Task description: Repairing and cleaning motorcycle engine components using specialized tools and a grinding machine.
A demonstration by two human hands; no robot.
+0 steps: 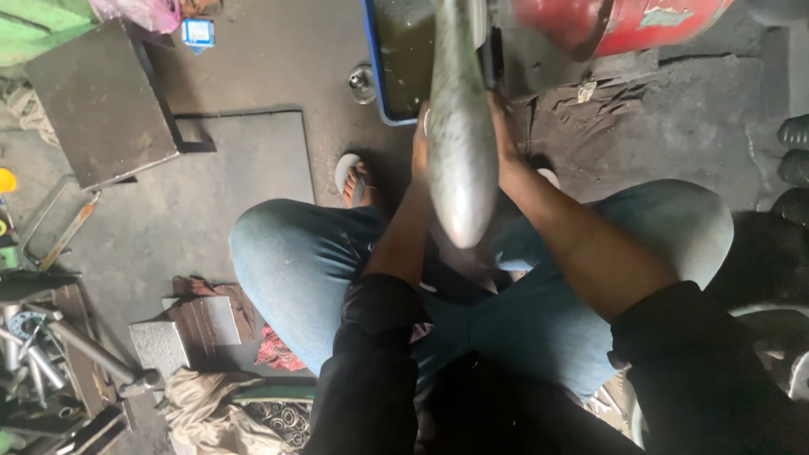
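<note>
A thick grey metal rod [459,135] with a rounded end points up toward the camera from between my knees. Its far end dips toward a blue-rimmed tray of dark liquid [403,59]. My left hand [419,139] presses against the rod's left side, mostly hidden behind it. My right hand [499,126] holds the rod's right side, with its fingers out of sight behind the metal. Both forearms run down to black sleeves over blue jeans.
A red drum [624,24] stands at the top right. A dark metal plate on a frame [97,101] is at the upper left. A grey block [160,344], rags and metal tools [50,354] lie at the lower left. My sandalled foot [352,179] rests on the dirty floor.
</note>
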